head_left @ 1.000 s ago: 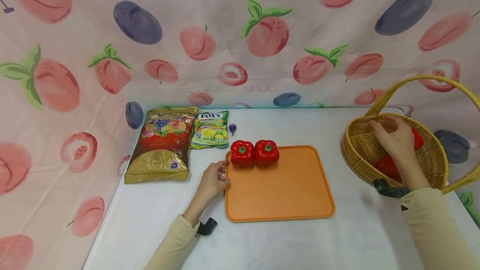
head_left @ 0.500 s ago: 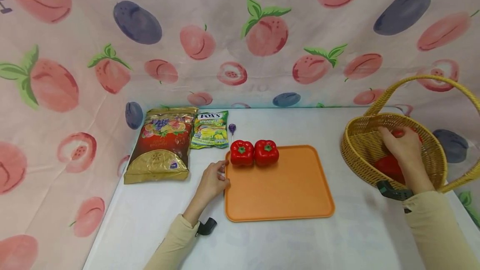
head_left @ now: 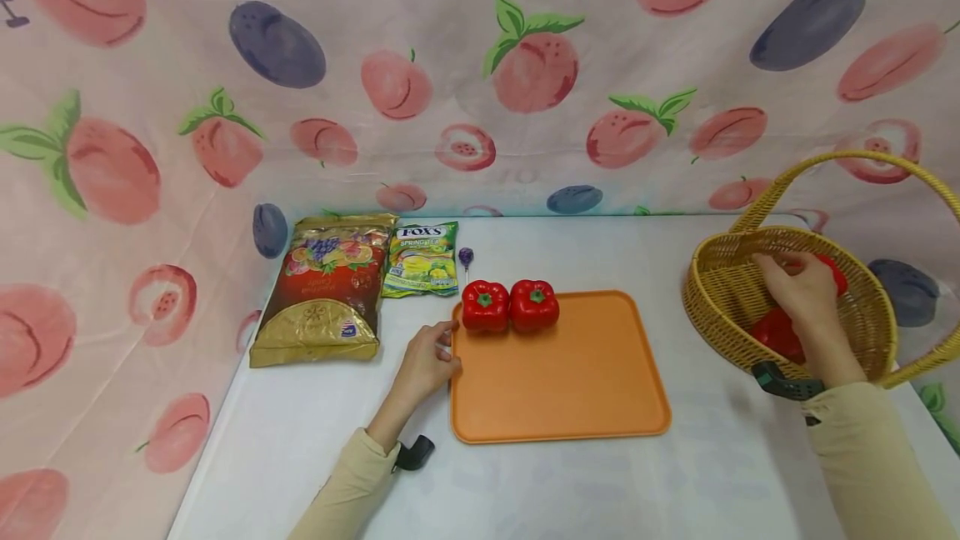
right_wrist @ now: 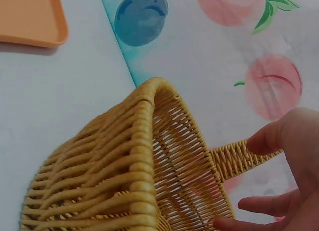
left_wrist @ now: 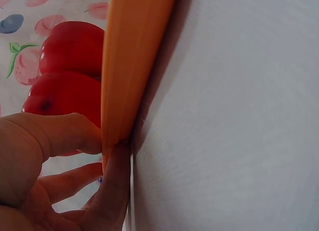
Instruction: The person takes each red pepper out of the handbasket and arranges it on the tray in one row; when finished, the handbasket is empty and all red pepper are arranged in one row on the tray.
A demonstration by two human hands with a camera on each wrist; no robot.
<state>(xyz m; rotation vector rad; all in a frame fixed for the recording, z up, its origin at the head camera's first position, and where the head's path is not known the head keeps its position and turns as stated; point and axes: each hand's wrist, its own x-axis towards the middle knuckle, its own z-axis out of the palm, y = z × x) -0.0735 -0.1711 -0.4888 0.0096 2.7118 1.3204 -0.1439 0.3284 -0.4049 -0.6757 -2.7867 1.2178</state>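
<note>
Left hand [head_left: 422, 371], tray [head_left: 562, 386] pinched; right [head_left: 810, 302], over basket [head_left: 708, 319]

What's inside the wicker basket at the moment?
In the wicker basket, one red object shows left of the right hand and another red one shows right of it. The hand partly covers both; whatever lies beneath it is hidden.

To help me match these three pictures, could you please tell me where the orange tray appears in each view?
Head: the orange tray lies below and slightly right of centre.
Left wrist: it is a steep orange band, left of centre, running down from the top edge to the left hand.
Right wrist: only one corner shows, at the top left.
Shared landmark: the fruit-print cloth, visible in all three.
</note>
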